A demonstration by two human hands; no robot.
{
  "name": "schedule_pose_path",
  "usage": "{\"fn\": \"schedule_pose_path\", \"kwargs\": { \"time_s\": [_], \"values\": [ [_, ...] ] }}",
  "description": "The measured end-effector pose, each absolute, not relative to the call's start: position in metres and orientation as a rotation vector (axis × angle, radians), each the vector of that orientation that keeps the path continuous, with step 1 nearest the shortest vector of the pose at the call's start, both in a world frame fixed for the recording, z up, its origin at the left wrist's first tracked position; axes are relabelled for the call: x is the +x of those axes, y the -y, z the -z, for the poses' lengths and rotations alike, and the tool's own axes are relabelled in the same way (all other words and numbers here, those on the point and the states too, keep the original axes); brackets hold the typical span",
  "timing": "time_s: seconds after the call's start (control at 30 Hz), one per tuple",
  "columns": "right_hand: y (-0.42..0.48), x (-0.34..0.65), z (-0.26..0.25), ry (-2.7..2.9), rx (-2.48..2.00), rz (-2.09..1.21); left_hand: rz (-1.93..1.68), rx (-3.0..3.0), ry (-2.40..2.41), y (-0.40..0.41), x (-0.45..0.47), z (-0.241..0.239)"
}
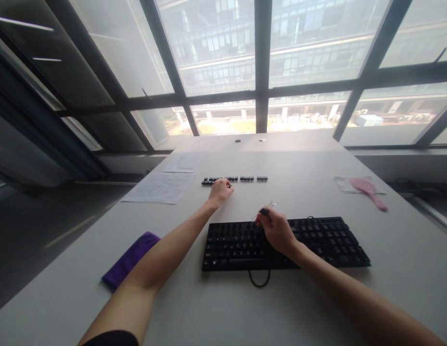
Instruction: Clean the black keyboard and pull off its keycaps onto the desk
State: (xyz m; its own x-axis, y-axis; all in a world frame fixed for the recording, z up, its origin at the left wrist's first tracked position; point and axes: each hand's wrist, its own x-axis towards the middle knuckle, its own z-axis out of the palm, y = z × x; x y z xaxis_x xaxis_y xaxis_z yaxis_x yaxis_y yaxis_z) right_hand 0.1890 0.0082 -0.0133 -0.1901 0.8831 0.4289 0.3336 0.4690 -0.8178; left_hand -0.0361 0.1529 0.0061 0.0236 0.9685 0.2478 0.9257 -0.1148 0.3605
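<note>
the left hand point(220, 191) reaches far across the white table point(209, 307) to the row of loose black keycaps point(235, 179), its fingers curled down onto the left part of the row; whether they have pinched a cap cannot be told, since the knuckles hide the tips. the right hand point(277, 230) hovers over the upper middle of the black keyboard point(317, 242), fingers closed around a small clear puller tool point(267, 207) with what looks like a dark cap caught at its end. the caps are probably hard, very light plastic, stiff and a little slick, so each is best taken by its two opposite sides with fingertip and thumb; a careless brush would likely scatter the row. the puller looks thin and springy, best held near its handle end. the keyboard's legends are too small to read, and no brand shows. printed sheets of paper point(160, 187) lie left of the row, their text illegible. a purple cloth point(131, 259) sits by the left forearm, and a pink brush point(369, 191) on a clear wrapper lies far right.
</note>
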Motion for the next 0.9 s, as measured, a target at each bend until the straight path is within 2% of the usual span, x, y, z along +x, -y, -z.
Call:
{"fn": "schedule_pose_path", "kwargs": {
  "time_s": [0.3,0.57,0.9],
  "values": [
    [-0.006,0.189,0.009,1.788,-1.038,-0.737,-0.564,2.161,-2.155,-0.154,-0.045,0.0],
    [-0.007,0.188,0.014,1.815,-1.04,-0.716,-0.298,2.104,-2.213,-0.142,-0.045,0.004],
    [-0.006,0.187,0.011,1.834,-1.031,-0.709,-0.252,2.115,-2.303,-0.159,-0.033,0.01]
  ]
}}
